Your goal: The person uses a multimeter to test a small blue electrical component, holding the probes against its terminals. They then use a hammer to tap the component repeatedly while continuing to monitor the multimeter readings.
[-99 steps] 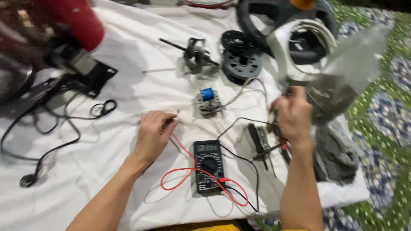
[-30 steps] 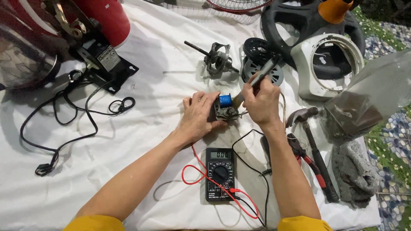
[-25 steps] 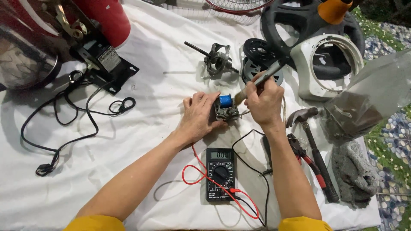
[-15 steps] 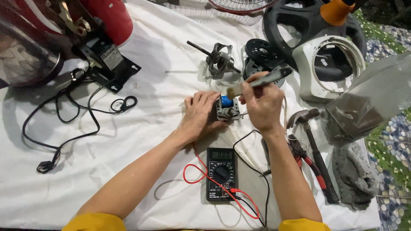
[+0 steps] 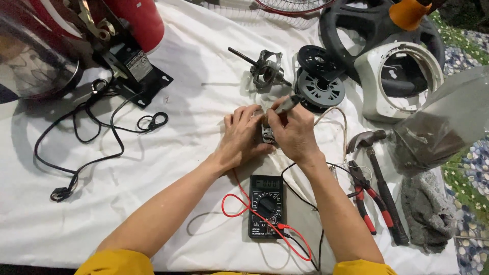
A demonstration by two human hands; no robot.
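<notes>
Now, far left, a black power cord (image 5: 76, 147) snakes across the white cloth (image 5: 193, 76) below a red canister (image 5: 137, 20). At centre, the left hand (image 5: 242, 135) curls its grip around a small switch part (image 5: 268, 133), steadying it on the cloth. Just right of it, the right hand (image 5: 295, 135) pinches a slim tool (image 5: 286, 105), tip down on that part. Below sits a black multimeter (image 5: 266, 206) with red lead (image 5: 239, 203). Further right lie pliers (image 5: 364, 196) and a hammer (image 5: 379, 178).
</notes>
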